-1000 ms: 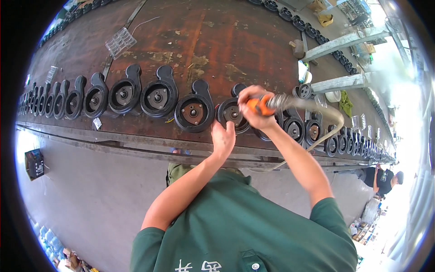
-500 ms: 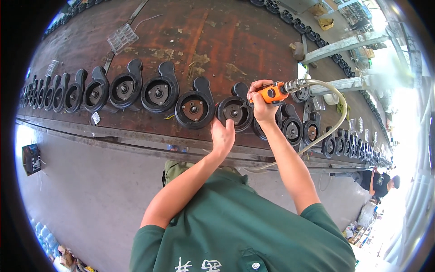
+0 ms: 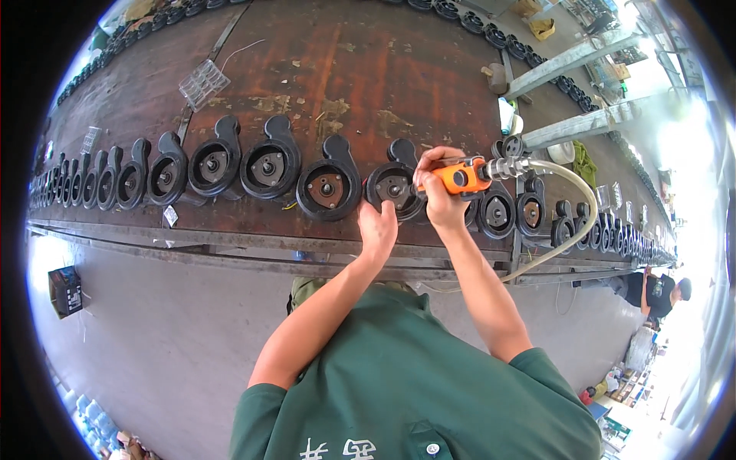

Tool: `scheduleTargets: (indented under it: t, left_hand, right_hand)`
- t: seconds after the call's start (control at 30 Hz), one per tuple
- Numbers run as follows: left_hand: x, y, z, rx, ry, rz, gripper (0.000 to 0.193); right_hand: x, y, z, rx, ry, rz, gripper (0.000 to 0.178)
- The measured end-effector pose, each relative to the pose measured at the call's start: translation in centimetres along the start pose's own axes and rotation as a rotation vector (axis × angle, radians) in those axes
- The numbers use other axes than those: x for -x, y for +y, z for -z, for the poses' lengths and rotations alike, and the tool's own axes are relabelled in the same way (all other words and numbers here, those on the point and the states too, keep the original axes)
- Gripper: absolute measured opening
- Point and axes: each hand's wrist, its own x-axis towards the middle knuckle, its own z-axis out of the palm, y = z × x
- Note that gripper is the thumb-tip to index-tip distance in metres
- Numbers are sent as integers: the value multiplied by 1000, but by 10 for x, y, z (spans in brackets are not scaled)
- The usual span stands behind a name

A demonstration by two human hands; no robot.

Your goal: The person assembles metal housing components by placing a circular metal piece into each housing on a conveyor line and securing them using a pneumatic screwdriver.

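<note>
Near the front edge of the bench, my left hand grips the lower left rim of a black blower housing, thumb over the rim and other fingers partly hidden. The housing is a round open cup with a rounded arm at the top and a grey metal plate inside. My right hand is closed around an orange air tool, just right of that housing. A metal coupling joins the tool to a pale hose. The tool's working end is hidden by my hand. Left of my left hand lies a housing with a brown plate.
More black housings line the bench's front edge on both sides. A clear plastic tray lies farther back on the worn brown bench. Grey metal beams cross at the right. Another person stands far right; a dark box is on the floor at left.
The whole view has tilted slightly. My left hand stays on the same housing's rim, and my right hand still holds the orange air tool beside it, with little visible movement.
</note>
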Motion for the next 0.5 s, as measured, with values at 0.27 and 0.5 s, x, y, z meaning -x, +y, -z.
scheduleTargets:
  t: [0.27,0.5]
  left_hand:
    - [-3,-4,-2,51,-8,33,51]
    - [-1,2,0,25,-15,83,52]
  right_hand:
    - [17,9,11,-24,73,-71,23]
    - [21,13,20,43,-7,-79,29]
